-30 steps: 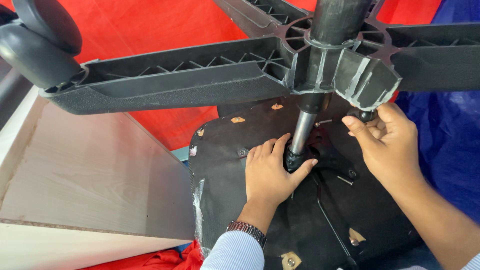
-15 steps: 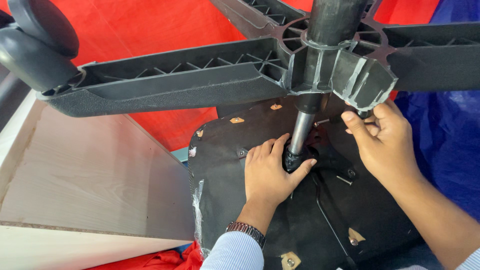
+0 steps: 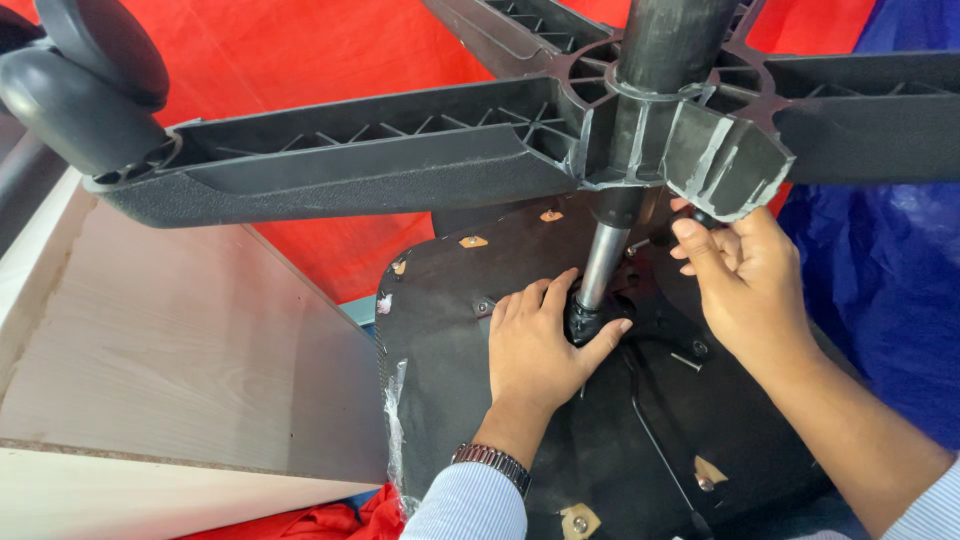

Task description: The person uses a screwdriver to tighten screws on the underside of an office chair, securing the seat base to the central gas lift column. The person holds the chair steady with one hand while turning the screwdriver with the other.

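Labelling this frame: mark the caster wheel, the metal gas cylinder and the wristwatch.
caster wheel (image 3: 85,85), head view, on its rounded black side.
metal gas cylinder (image 3: 603,262), head view, on the shiny shaft.
wristwatch (image 3: 492,462), head view, on the band at the left wrist.

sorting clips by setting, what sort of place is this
Probably a furniture assembly or repair workshop: an upturned black office chair seat with its black plastic star base overhead, a pale wooden board beside it, and red cloth sheeting behind.
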